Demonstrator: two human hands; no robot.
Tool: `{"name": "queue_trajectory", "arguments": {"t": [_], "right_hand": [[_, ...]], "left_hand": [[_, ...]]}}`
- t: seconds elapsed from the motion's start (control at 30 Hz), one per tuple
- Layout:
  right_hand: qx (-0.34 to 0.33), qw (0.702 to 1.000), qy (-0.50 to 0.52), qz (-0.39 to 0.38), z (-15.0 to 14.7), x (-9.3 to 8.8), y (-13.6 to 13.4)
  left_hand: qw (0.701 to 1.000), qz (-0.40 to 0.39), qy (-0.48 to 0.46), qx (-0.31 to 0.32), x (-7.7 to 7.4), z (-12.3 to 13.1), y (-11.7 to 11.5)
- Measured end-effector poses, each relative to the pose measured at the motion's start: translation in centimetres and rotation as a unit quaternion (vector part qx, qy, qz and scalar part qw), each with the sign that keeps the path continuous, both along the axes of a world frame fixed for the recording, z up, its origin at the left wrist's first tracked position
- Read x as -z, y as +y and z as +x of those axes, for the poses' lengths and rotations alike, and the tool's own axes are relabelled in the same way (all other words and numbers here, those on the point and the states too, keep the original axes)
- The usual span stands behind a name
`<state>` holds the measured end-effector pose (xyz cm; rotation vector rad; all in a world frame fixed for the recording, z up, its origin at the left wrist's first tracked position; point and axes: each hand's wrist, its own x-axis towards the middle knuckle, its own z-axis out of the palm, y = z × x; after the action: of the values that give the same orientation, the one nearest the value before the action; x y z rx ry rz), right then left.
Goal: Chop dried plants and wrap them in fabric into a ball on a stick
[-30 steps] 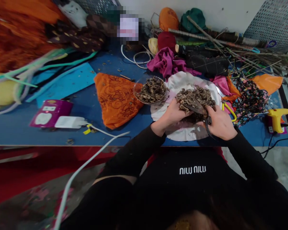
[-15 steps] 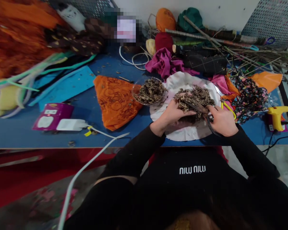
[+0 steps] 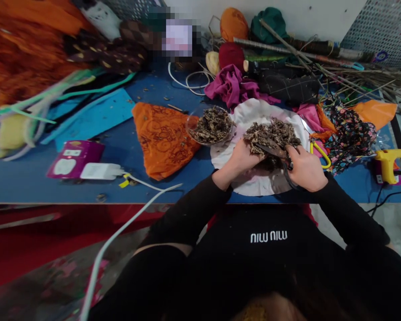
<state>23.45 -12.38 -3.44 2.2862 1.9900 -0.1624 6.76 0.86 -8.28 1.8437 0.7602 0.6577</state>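
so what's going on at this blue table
A person holds a clump of dried brown plant bits in the left hand over a white cloth. The right hand grips dark scissors, blades against the clump. A clear bowl of similar bits stands beside it.

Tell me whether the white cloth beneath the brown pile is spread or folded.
Spread: the white cloth lies open on the blue table, its edge showing well out around the brown pile.
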Motion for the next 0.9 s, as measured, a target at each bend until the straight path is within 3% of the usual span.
{"name": "queue_trajectory", "arguments": {"t": [0.23,0.47,0.73,0.9], "right_hand": [[0.002,0.999,0.028,0.031,0.1,0.2,-0.2],[0.01,1.0,0.024,-0.008,-0.5,0.1,0.3],[0.003,0.999,0.029,0.027,-0.4,0.3,0.4],[0.01,1.0,0.014,-0.01,-1.0,-0.1,1.0]], "left_hand": [[0.999,-0.024,-0.016,-0.014,0.6,0.1,-0.4],[0.997,0.06,0.04,-0.003,1.4,-0.1,0.0],[1.0,0.008,-0.001,0.013,1.1,0.2,-0.4],[1.0,-0.012,0.019,0.012,0.9,0.2,-0.4]]}}
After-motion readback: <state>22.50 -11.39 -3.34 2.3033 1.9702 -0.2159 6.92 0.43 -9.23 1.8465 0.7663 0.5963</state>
